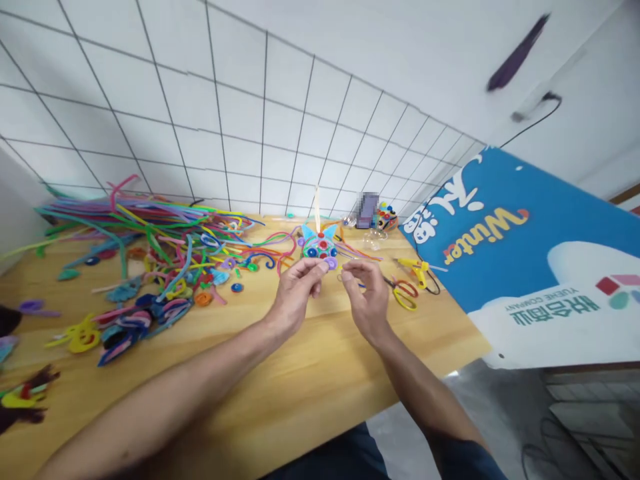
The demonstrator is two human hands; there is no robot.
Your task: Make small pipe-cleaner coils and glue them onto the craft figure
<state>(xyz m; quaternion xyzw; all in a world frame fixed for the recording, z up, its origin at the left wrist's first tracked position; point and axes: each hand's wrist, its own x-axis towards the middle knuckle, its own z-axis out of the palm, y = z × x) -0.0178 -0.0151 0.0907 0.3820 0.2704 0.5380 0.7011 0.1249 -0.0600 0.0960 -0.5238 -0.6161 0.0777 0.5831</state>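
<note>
Two bare hands meet near the middle of the desk [320, 373], both forearms reaching in from the near edge. The left hand [299, 287] has its grip closed – thumb and fingertips pinched on a small purple coil [331, 264], which sits just in front of a round, many-coloured ornament [320, 247]. The right hand [369, 293] curves toward it from the other side, fingers bent and thumb near them; whether its grip is together on something thin or slightly apart, I cannot tell.

The ornament has two light-blue pointed ears, red and blue round pieces on its front, and a pale stick [317, 212] rising above it. Beyond it, by the tiled wall [240, 127], a dark device [367, 211] stands partly blurred beside a second bright, studded object [387, 216].

Just right of the right hand lie scissors [406, 294] with a red and a yellow handle, and near them a yellow glue gun [418, 271]. On the left side long fuzzy stems [165, 208] lie heaped along the wall, with smaller coiled and bent pieces in front – among them a blue disc [237, 288], an orange coil [203, 299] and a yellow smiling shape [83, 337]. A blue-and-white banner [530, 257] reading "Winter" slopes beside the desk's right end.
</note>
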